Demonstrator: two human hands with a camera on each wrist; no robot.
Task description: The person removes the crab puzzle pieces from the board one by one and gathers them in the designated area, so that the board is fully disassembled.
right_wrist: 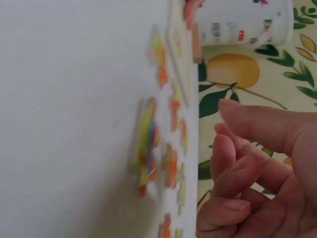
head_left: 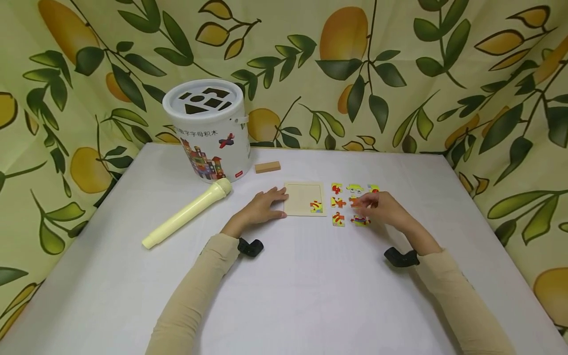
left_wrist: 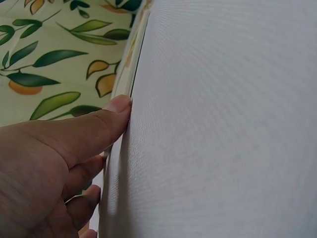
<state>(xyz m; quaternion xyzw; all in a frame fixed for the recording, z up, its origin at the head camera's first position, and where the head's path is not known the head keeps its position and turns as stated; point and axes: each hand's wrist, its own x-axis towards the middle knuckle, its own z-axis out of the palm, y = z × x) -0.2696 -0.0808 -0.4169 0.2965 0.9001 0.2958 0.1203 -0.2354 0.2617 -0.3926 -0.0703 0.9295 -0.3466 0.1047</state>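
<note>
A shallow wooden puzzle tray (head_left: 303,197) lies flat on the table, with one jigsaw piece (head_left: 316,206) in its lower right corner. My left hand (head_left: 262,207) steadies the tray from the left, thumb and fingertips at its edge; the left wrist view shows the thumb (left_wrist: 116,106) against the tray's edge, seen side-on. To the tray's right, several colourful loose jigsaw pieces (head_left: 338,219) lie spread in rows. Above the right-hand pieces hovers my right hand (head_left: 383,209), fingers loosely bent. In the right wrist view, nothing shows between thumb and fingers, which stay apart from a rainbow-striped piece (right_wrist: 146,144).
A white lidded bucket (head_left: 213,133) with shaped holes in its top stands at the back left. Before it lie a pale yellow stick with a rounded head (head_left: 188,214) and a small wooden block (head_left: 267,167). A fruit-patterned curtain (head_left: 284,64) surrounds the white table.
</note>
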